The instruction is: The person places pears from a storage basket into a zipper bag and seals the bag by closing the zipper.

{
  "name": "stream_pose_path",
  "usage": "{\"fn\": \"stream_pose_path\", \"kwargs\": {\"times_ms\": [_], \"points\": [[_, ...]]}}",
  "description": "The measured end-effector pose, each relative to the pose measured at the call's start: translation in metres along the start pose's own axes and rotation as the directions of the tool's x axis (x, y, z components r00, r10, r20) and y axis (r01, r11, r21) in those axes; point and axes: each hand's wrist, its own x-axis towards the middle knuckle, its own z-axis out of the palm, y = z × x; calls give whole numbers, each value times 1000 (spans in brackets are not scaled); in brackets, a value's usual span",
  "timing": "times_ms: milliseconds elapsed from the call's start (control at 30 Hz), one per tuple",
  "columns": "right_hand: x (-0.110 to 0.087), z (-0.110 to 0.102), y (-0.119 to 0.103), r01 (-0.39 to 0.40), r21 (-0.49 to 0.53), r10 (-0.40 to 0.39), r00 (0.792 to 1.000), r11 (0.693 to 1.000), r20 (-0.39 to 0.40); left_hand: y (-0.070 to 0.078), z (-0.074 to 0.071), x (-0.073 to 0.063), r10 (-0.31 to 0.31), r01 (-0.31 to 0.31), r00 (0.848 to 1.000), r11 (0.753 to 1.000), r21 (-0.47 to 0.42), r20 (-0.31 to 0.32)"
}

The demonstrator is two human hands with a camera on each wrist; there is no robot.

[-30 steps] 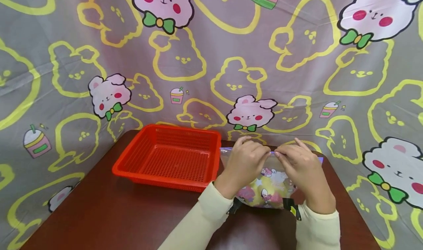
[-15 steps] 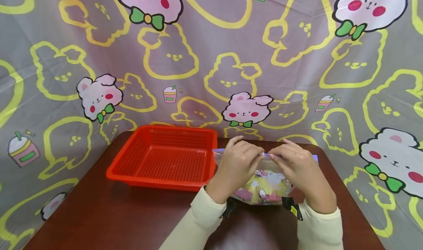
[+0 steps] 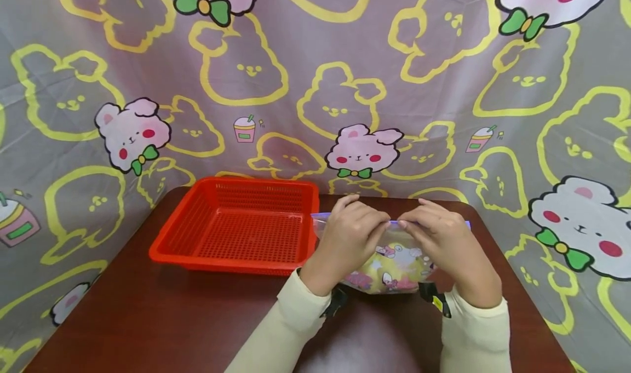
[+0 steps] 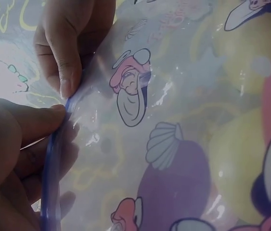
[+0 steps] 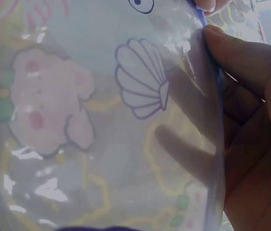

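Note:
A clear zip bag point(image 3: 394, 263) printed with cartoon figures and shells hangs upright between the two hands, with yellowish contents showing through. Along its top runs a purple-blue zip strip point(image 4: 53, 159). My left hand point(image 3: 352, 239) pinches this strip near its middle, thumb on one side and fingers behind. Close beside it, my right hand point(image 3: 443, 241) pinches the same strip, the thumb tips almost meeting. In the right wrist view, the right thumb point(image 5: 241, 57) lies along the edge, and fingers show through the plastic. What exactly the bag contains is blurred.
A red plastic basket point(image 3: 246, 241) with perforated sides stands left of the bag on the dark brown table point(image 3: 172, 318). A grey curtain point(image 3: 296, 44) with cartoon rabbits and yellow outlines hangs behind and on both sides.
Both hands keep pinching the bag's top edge, their tips shifting slightly along the strip. The whole scene has slid left and a little upward as the head view turned.

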Motion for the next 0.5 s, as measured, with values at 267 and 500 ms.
{"fn": "stream_pose_path", "kwargs": {"times_ms": [267, 500], "points": [[-3, 0, 3, -9, -13, 9, 1000, 1000, -29, -5, 0, 1, -10, 10, 1000, 1000, -6, 1], [-5, -2, 3, -36, -30, 35, 999, 999, -29, -8, -4, 0, -28, 27, 1000, 1000, 11, 3]]}}
